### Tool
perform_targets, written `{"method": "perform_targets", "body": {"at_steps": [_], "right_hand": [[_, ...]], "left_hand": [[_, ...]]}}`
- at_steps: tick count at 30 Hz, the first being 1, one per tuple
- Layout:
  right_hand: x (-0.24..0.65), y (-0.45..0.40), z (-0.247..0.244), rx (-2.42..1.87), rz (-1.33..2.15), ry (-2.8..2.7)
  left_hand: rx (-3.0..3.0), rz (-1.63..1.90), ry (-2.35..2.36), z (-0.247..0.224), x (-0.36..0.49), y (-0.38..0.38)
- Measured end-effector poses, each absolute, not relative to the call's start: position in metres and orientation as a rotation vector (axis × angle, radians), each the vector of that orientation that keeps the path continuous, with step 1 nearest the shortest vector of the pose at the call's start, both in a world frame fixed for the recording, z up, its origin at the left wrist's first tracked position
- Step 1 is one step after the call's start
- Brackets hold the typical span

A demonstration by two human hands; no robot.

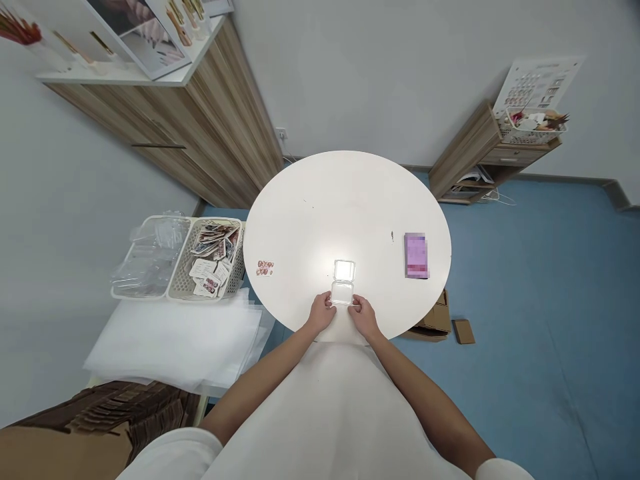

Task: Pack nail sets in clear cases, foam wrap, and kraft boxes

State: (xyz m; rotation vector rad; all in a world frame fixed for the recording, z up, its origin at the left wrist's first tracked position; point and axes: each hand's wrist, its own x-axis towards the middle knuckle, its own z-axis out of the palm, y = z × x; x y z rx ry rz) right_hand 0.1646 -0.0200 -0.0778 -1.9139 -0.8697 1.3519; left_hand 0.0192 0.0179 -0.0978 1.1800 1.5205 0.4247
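A small clear plastic box point(343, 292) lies with its lid folded back, near the front edge of the round white table point(345, 193). My left hand point(321, 313) grips the box's lower left corner with curled fingers. At the lower right corner, my right hand point(363, 316) pinches the same box. Nothing can be made out inside the box. A card with small reddish pictures point(265, 268) lies at the table's left side. On the right side of the table is a pink-purple pack point(417, 255), partly blurred.
Left of the table, one white basket point(145, 293) holds clear plastic packaging and another point(179, 293) holds cards. White sheets point(175, 340) lie in front of them. Cardboard boxes point(434, 320) stand on the floor by the table's right edge. Cabinets stand behind.
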Motion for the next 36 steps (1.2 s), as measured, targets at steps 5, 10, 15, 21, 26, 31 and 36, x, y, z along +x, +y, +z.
{"method": "perform_targets", "body": {"at_steps": [5,10,15,21,26,31,36], "right_hand": [[0.172,-0.001,-0.081,-1.9,1.355,-0.828],[0.175,0.008,-0.083,-1.878,1.394,-0.792],[0.177,0.007,-0.084,-1.847,1.416,-0.792],[0.177,0.005,-0.084,-1.834,1.388,-0.816],[0.174,0.004,-0.087,-1.821,1.373,-0.815],[0.176,-0.001,-0.094,-1.769,1.314,-0.78],[0.173,-0.017,-0.089,-1.795,1.045,-0.78]], "left_hand": [[1.102,0.504,1.539,-0.093,0.027,0.031],[1.033,0.581,1.51,-0.089,0.032,0.037],[1.028,0.63,1.51,-0.091,0.035,0.035],[1.049,0.646,1.523,-0.095,0.032,0.026],[1.089,0.605,1.489,-0.095,0.026,0.021],[1.135,0.549,1.425,-0.094,0.013,0.021],[1.292,0.489,1.41,-0.084,-0.046,0.032]]}}
